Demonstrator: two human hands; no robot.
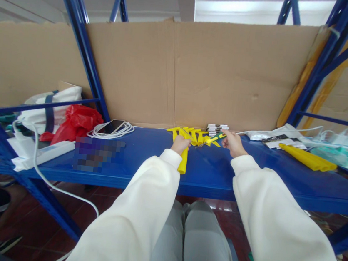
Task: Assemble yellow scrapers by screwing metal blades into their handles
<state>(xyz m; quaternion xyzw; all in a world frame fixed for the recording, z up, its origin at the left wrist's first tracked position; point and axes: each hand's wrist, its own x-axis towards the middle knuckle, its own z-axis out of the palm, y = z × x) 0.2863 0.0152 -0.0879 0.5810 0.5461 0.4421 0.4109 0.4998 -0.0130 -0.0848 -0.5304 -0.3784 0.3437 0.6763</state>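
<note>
My left hand [181, 144] is closed around a yellow tube-like plastic piece [183, 165], whose wide end points toward me at the shelf's front. In my right hand [233, 143] is a slim screwdriver [218, 138] with a green and yellow handle. Its thin metal shaft slants down to the left, with the tip apart from the piece in my left hand. Several more yellow plastic pieces [197, 136] lie close together just behind and between my hands. Beyond them sits a small stack of black and white packets [217, 128].
Blue shelf surface [145, 160], cardboard wall [218, 77] behind. At left: phone [111, 126], coiled white cable [126, 130], red bag [79, 122], power strip [47, 154]. At right: yellow tubes [309, 158], a white packet [282, 132]. Blue posts [88, 58] flank both sides.
</note>
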